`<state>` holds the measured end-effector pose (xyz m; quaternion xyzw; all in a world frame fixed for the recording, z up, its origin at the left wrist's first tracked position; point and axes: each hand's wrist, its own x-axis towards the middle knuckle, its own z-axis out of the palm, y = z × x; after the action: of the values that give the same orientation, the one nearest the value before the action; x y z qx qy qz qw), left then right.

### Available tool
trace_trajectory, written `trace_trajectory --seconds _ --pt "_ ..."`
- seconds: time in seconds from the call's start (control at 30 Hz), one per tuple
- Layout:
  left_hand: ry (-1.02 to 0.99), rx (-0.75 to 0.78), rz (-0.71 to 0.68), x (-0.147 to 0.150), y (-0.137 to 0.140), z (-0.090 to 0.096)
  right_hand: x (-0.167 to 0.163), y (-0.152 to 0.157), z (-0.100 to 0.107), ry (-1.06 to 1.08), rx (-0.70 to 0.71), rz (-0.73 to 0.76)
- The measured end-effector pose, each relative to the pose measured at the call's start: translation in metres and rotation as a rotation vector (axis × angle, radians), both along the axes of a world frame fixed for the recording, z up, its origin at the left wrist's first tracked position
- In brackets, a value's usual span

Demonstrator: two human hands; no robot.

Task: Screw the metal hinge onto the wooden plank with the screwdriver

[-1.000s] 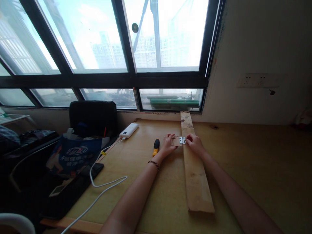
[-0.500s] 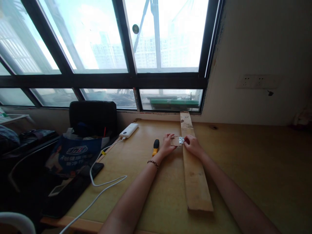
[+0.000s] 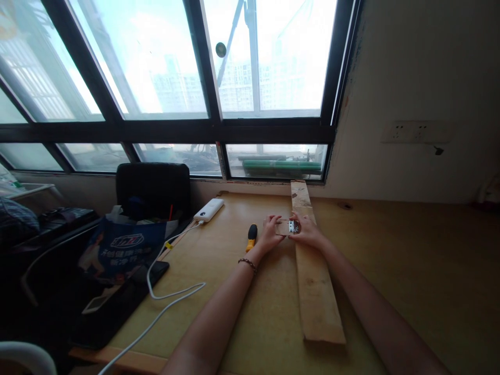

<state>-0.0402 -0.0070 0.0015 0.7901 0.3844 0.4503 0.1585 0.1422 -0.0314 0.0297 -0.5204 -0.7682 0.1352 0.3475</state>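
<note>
My left hand [image 3: 270,233] is closed on a small wooden block [image 3: 282,227], its fingers along the block's far and near edges. A silver metal hinge [image 3: 291,226] lies at the block's right end, over the left edge of a long wooden plank [image 3: 317,291]. My right hand [image 3: 307,230] grips around the hinge's right side, thumb on the near edge and fingers on the far edge. Left of my left hand, a screwdriver [image 3: 252,237] with a black and yellow handle rests on the table.
The wooden table [image 3: 234,312] reaches the window wall. A white power bank [image 3: 209,210] with a white cable [image 3: 177,294] lies at its left edge. Beyond that edge are a black chair [image 3: 152,190] and a blue bag [image 3: 125,247].
My right hand has shifted from a fingertip touch at the hinge's right edge to a wider hold around it. The left hand keeps the block. The view has moved slightly.
</note>
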Motion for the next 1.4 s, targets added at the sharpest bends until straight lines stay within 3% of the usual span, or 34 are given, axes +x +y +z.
trace_trajectory --seconds 0.2,0.3,0.47,0.6,0.67,0.73,0.83,0.93,1.17,1.27,1.4 --pt "0.047 -0.033 -0.006 0.0 0.001 -0.001 0.001 0.004 -0.002 0.03 0.027 0.003" --pt "0.146 -0.088 -0.042 -0.007 0.004 0.008 0.002 0.004 -0.003 0.062 0.027 0.004" --pt "0.295 -0.231 -0.09 -0.036 0.015 0.051 0.003 0.006 -0.002 0.098 -0.013 0.011" --pt "0.391 -0.316 0.197 -0.074 0.022 0.086 0.003 0.006 0.0 0.133 -0.031 0.023" --pt "0.484 -0.44 0.279 -0.092 0.022 0.093 0.003 0.006 0.0 0.146 -0.04 0.02" --pt "0.589 -0.675 0.294 -0.106 0.02 0.093 0.003 0.007 0.0 0.149 -0.04 0.011" --pt "0.627 -1.008 0.215 -0.11 0.015 0.084 0.003 0.007 -0.002 0.126 -0.031 0.006" --pt "0.601 -1.154 0.146 -0.099 0.011 0.073 0.003 0.008 -0.003 0.107 -0.02 0.002" --pt "0.489 -1.181 0.141 -0.084 0.009 0.068 0.003 0.008 -0.004 0.115 -0.039 -0.006" --pt "0.345 -1.112 0.153 -0.093 0.012 0.079 0.003 0.007 -0.002 0.115 -0.03 0.002" --pt "-0.038 -0.864 0.252 -0.091 0.011 0.109 0.003 0.005 -0.001 0.097 -0.03 -0.003"
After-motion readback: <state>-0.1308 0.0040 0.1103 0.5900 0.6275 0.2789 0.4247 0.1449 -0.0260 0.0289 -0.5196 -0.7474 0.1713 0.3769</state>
